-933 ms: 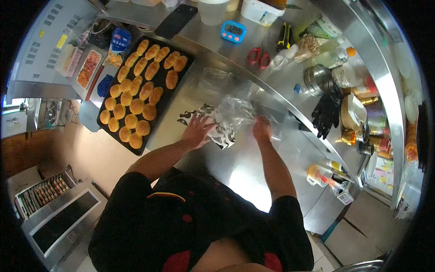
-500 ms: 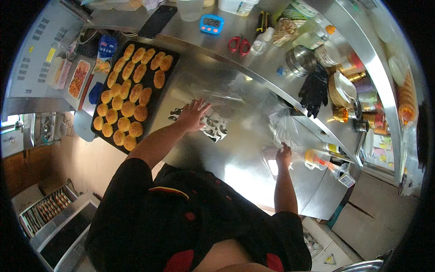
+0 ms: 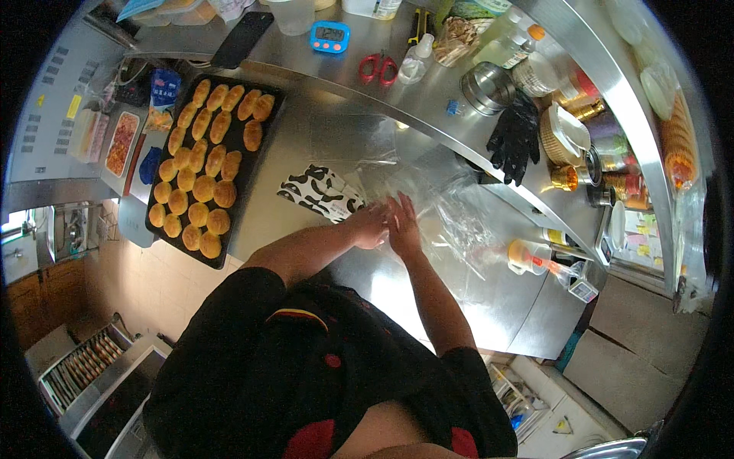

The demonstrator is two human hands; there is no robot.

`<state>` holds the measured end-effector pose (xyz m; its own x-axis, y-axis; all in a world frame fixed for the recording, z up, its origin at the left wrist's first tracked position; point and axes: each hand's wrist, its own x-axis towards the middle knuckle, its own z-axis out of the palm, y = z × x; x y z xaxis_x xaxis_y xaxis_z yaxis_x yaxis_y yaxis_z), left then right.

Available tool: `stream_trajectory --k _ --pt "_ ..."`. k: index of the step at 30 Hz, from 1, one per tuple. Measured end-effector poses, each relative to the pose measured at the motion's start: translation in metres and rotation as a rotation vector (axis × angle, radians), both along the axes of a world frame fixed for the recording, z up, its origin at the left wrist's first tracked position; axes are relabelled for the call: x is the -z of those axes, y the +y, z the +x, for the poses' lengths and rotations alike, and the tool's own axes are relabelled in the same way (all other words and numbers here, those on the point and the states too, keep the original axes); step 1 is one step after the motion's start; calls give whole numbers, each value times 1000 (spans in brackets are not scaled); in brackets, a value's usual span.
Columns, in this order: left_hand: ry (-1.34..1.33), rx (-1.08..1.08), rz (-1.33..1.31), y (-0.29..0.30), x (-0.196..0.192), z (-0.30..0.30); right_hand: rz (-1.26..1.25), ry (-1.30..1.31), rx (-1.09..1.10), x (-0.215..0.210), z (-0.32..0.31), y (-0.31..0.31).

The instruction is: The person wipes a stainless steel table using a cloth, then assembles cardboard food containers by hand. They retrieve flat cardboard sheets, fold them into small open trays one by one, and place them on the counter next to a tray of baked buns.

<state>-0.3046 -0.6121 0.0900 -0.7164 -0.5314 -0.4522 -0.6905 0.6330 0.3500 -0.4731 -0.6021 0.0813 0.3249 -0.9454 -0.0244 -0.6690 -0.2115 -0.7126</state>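
Over the steel worktop my hands have come together at the left part of a crumpled clear plastic bag (image 3: 459, 218). My left hand (image 3: 369, 226) is closed at the film, its fingers partly hidden beside the other hand. My right hand (image 3: 404, 223) touches the same film with its fingers stretched out and slightly apart. Just left of them a white packet with black patches (image 3: 325, 191) lies flat, its right end close to my left hand. Behind the packet rests a flat clear plastic sheet (image 3: 353, 138).
A black baking tray (image 3: 264, 141) of browned buns stands on the left. A steel shelf along the back carries a phone (image 3: 243, 40), a blue timer (image 3: 329, 37), red scissors (image 3: 378, 69), a spray bottle (image 3: 417, 60) and black gloves (image 3: 514, 138). A white jug (image 3: 527, 255) stands on the right.
My left hand has slid right off the patterned packet. My right hand has come left to meet it, and the clear plastic bag now lies spread nearer the packet.
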Motion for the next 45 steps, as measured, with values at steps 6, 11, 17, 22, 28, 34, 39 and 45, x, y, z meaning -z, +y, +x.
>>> stream_trajectory --k 6,11,17,22,28,34,39,45 --pt "300 -205 -168 -2 14 89 -147 168 -145 41 71 -88" --pt "-183 -271 -125 9 -10 162 -72 593 -174 41 80 -93" --pt "-218 -438 -217 75 4 197 -35 740 46 66 -1 -55" --pt "-194 -355 -317 109 18 211 -24 991 212 60 -26 -24" --pt "-109 -385 -230 113 7 223 -16 279 -252 43 95 -16" --pt "-70 -482 -135 136 -14 241 91 588 -14 42 180 -23" --pt "148 -614 -146 131 -27 257 -76 782 -199 46 172 -24" --pt "604 -995 194 150 -46 310 519 49 376 -20 202 -3"
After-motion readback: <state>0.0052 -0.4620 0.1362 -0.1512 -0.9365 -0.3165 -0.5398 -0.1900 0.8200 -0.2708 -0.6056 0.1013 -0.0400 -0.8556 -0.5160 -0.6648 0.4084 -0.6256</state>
